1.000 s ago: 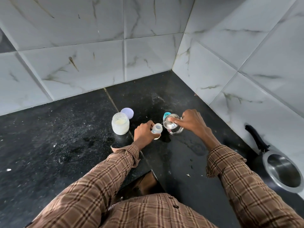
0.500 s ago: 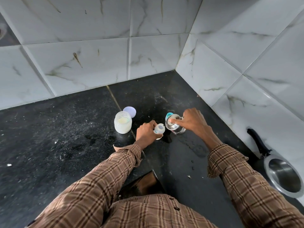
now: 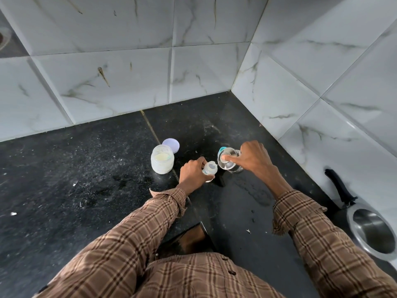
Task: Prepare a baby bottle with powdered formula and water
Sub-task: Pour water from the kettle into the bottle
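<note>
**Both hands busy at the corner of the black counter**

The person stands at a dark stone counter (image 3: pixel 64 179) where two marble-look tiled walls meet. The left hand (image 3: pixel 192 175) is curled round a small pale baby bottle (image 3: pixel 209 171), which stands upright with its mouth open to the camera; the fingers wrap its near side. Just to the right, the right hand (image 3: pixel 254 157) grips a clear glass of water (image 3: pixel 228 161), tipped so its rim faces the bottle, with the thumb laid across the rim. The glass and the bottle sit just beside each other (whether they touch I cannot tell). A teal object (image 3: pixel 221 149) peeks out from behind the glass, too hidden to identify.

Off to the left of the hands stands an open jar of pale powder (image 3: pixel 162 161), upright, and its lilac lid (image 3: pixel 171 145) lies flat on the counter right behind it, touching or nearly so. A wet patch (image 3: pixel 251 187) darkens the counter under the right wrist, with a few drops nearer the person.

At the far right edge a steel pan (image 3: pixel 374 231) with a black handle (image 3: pixel 339 186) rests against the wall. Both sleeves are brown plaid, cuffs unbuttoned.
</note>
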